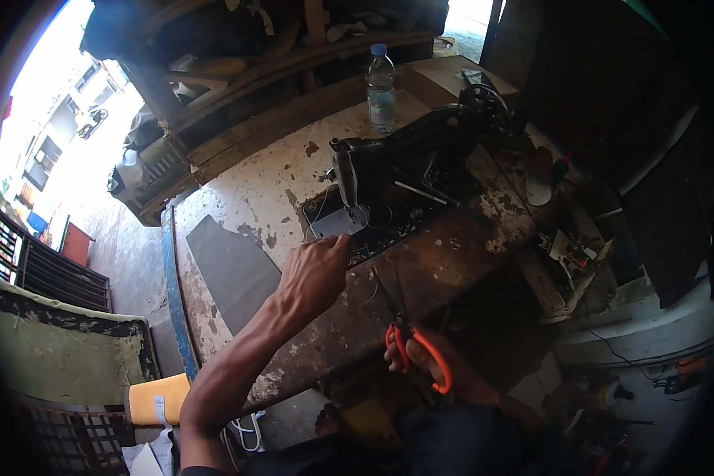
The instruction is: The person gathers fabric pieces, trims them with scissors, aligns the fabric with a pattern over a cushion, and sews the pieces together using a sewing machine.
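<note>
Nearest, low at the table's front edge, the right hand [424, 363] grips the scissors with orange looped handles and dark blades [431, 347], which point away from the body. Those blades sink into the shadowed tabletop, so whether they are parted is hard to make out.

Farther in, the left hand [313, 274] has its fingers curled at the needle-plate end of the black metal sewing machine [404, 147]; its own back hides the fingertips, and I cannot tell whether they pinch anything. A pale thin thread hangs by the needle.

The flat, shaped grey piece of sheet material [234, 270] lies left of the machine on the worn, peeling wooden table [444, 270], partly behind the left forearm. Its outline looks already cut; it rests apart from the needle, with no seam discernible, so how much stitching is done or left cannot be judged.

Beyond the machine stands the clear plastic bottle with a blue cap [381, 91].
</note>
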`<state>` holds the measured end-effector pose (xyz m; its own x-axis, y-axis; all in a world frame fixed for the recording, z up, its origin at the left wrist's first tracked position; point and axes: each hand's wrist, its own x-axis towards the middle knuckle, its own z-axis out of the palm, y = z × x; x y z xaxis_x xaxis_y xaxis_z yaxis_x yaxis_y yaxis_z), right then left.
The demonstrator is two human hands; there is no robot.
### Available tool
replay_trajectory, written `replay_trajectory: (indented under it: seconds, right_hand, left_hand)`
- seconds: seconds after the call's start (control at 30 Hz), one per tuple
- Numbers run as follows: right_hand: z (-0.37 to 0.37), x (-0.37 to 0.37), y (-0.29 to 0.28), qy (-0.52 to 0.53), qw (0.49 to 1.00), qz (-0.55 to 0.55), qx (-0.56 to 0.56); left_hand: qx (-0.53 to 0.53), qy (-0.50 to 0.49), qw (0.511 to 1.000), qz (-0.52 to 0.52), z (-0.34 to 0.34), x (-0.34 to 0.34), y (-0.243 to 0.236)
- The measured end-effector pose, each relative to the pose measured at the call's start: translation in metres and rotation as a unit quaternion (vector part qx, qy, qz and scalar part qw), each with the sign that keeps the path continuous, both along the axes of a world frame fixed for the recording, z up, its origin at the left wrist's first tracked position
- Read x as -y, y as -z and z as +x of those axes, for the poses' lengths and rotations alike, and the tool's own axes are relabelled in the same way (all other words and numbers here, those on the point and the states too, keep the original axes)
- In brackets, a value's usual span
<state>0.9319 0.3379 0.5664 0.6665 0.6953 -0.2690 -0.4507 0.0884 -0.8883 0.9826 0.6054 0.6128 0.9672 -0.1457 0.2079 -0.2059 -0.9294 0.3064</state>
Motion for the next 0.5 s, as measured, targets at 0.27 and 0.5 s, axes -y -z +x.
replay_trajectory:
  seconds: [0.27, 0.5]
  right_hand:
    - [0.017, -0.027, 0.005, -0.034, 0.997, -0.008, -0.070]
    - [0.043, -0.007, -0.010, 0.105, 0.979, -0.173, 0.010]
  left_hand:
    - [0.036, 0.049, 0.998, -0.005, -0.020, 0.002, -0.014]
    - [0.003, -0.049, 0.996, -0.073, -0.005, -0.022, 0.002]
